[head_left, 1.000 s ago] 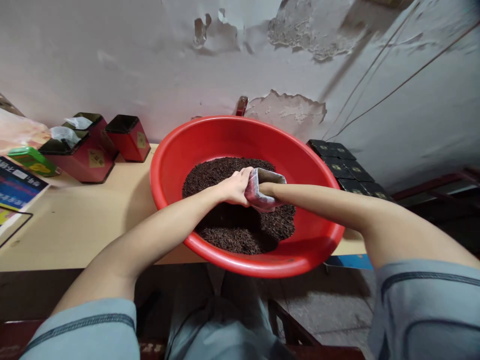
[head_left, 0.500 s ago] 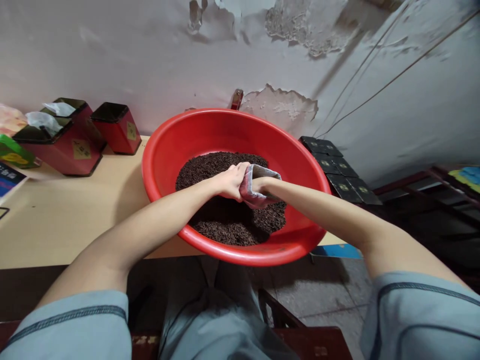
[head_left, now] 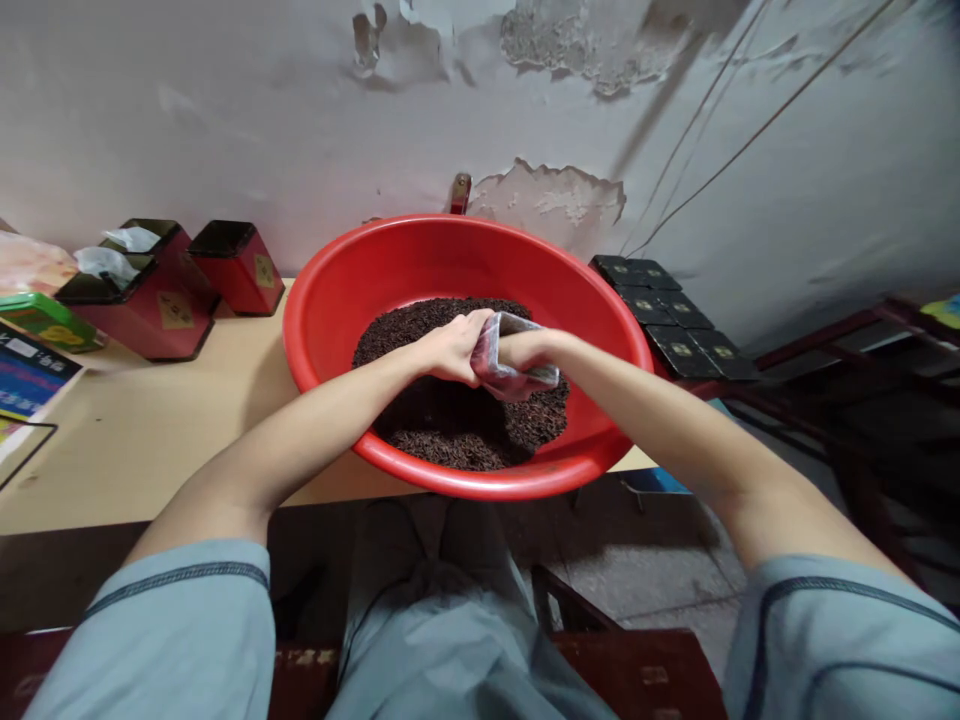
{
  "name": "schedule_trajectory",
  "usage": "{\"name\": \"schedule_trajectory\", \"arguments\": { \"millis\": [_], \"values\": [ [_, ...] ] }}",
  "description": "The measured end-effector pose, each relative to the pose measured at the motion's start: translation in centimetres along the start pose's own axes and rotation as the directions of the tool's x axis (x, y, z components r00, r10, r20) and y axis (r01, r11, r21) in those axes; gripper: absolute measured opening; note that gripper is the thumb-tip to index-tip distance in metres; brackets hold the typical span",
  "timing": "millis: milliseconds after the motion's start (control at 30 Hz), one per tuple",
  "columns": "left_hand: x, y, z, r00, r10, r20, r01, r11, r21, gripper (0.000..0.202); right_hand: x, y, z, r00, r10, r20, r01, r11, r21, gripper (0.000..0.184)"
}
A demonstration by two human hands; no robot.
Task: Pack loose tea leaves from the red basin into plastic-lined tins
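A wide red basin (head_left: 465,484) holds a heap of dark, dry loose tea leaves (head_left: 450,440). Above the heap, my left hand (head_left: 454,347) is wrapped round the far-left side of a tilted red tin (head_left: 486,352) lined with clear plastic. The tin's mouth faces right. My right hand (head_left: 527,348) reaches into that opening; its fingertips are hidden inside, so what they hold, if anything, does not show.
Red tins with dark rims (head_left: 172,310) stand at the left, two with plastic bags poking out. Near them lie a green packet (head_left: 49,322) and a blue printed sheet (head_left: 34,375). Several black lids (head_left: 667,310) lie right of the basin. Behind rises a peeling wall (head_left: 262,110).
My right hand has backed slightly out of the tin, its wrist now more bent. My left hand still grips the tin. The whole view has shifted a little.
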State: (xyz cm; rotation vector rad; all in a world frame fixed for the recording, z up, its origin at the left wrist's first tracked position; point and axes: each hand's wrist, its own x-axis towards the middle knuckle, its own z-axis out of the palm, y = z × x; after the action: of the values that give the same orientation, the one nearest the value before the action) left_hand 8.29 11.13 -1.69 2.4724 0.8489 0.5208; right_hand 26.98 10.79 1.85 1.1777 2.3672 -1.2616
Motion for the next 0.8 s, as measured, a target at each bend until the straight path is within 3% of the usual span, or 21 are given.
{"name": "schedule_trajectory", "arguments": {
  "millis": [67,100,167,233,300,333,367,400,433,500,533,567,667,800],
  "values": [
    [0.1,0.0,-1.3,0.994,0.052,-0.092,-0.057,0.997,-0.053,0.101,-2.6,-1.3,-2.0,0.983,-0.018,-0.18,0.011,0.999,-0.04,0.004],
    [0.1,0.0,-2.1,0.986,0.068,-0.154,-0.08,0.994,-0.077,0.103,-3.9,-1.8,-2.9,0.938,-0.082,-0.337,0.055,0.995,-0.089,0.008],
    [-0.2,0.0,-3.8,0.961,0.03,-0.274,-0.059,0.993,-0.099,0.108,-6.0,-2.6,-4.0,0.776,-0.191,-0.601,0.169,0.981,-0.094,0.021],
    [-0.9,0.1,-5.5,0.932,-0.07,-0.355,0.052,0.997,-0.061,0.112,-6.5,-2.6,-4.2,0.563,-0.234,-0.793,0.252,0.962,-0.105,0.03],
    [-1.9,0.2,-6.7,0.904,-0.169,-0.393,0.196,0.98,0.028,0.116,-5.4,-1.7,-3.6,0.361,-0.228,-0.904,0.239,0.96,-0.147,0.032],
    [-2.4,0.2,-7.1,0.893,-0.21,-0.399,0.263,0.961,0.082,0.117,-4.5,-1.0,-3.2,0.283,-0.223,-0.933,0.194,0.966,-0.172,0.032],
    [-2.8,0.2,-7.4,0.883,-0.245,-0.401,0.321,0.937,0.135,0.118,-3.3,-0.2,-2.6,0.247,-0.217,-0.944,0.132,0.973,-0.189,0.032],
    [-3.2,0.2,-7.6,0.875,-0.273,-0.4,0.368,0.911,0.185,0.119,-2.2,0.7,-2.0,0.276,-0.205,-0.939,0.064,0.979,-0.195,0.032],
    [-3.5,0.2,-7.8,0.868,-0.293,-0.401,0.404,0.886,0.228,0.119,-1.1,1.5,-1.3,0.376,-0.187,-0.908,-0.003,0.979,-0.203,0.031],
    [-3.8,0.2,-7.9,0.854,-0.317,-0.413,0.45,0.848,0.28,0.12,0.8,2.7,0.4,0.659,-0.143,-0.738,-0.084,0.962,-0.261,0.032],
    [-3.8,0.2,-7.9,0.846,-0.322,-0.424,0.463,0.838,0.288,0.12,1.6,3.0,1.4,0.773,-0.132,-0.621,-0.078,0.951,-0.299,0.037],
    [-3.7,0.2,-8.0,0.838,-0.324,-0.438,0.472,0.833,0.287,0.12,2.2,3.1,2.5,0.847,-0.137,-0.513,-0.046,0.943,-0.329,0.048],
    [-3.5,0.1,-8.1,0.829,-0.309,-0.466,0.463,0.847,0.262,0.121,3.9,2.5,5.8,0.934,-0.157,-0.32,0.053,0.949,-0.312,0.087],
    [-4.1,-0.2,-8.1,0.872,-0.287,-0.398,0.409,0.872,0.268,0.122,5.3,0.8,7.9,0.99,-0.013,-0.143,-0.022,0.97,-0.24,0.115]
  ]
}}
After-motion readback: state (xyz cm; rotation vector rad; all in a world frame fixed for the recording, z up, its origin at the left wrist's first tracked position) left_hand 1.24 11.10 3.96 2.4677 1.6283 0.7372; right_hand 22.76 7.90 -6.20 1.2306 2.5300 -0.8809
